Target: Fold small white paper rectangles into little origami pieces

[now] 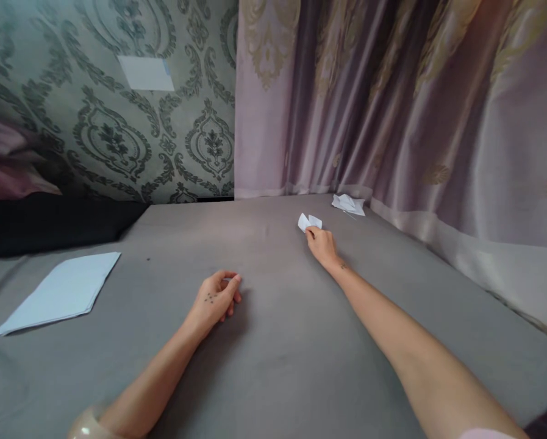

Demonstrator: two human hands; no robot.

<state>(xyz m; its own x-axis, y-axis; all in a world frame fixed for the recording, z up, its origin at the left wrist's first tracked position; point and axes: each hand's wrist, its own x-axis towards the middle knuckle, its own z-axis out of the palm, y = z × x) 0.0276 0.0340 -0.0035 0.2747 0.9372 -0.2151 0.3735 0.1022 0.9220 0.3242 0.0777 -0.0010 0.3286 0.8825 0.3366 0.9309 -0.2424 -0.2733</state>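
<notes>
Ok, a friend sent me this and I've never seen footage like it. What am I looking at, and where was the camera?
No machine here, just a person's two bare hands. The picture comes from a camera worn on their head, looking forward and down. The right hand pinches a small folded piece of white paper. The left hand rests curled on the grey fabric surface; I can't tell whether it holds anything. Flat white paper lies on that surface to the left, and crumpled white paper lies further off, near a mauve curtain.
</notes>
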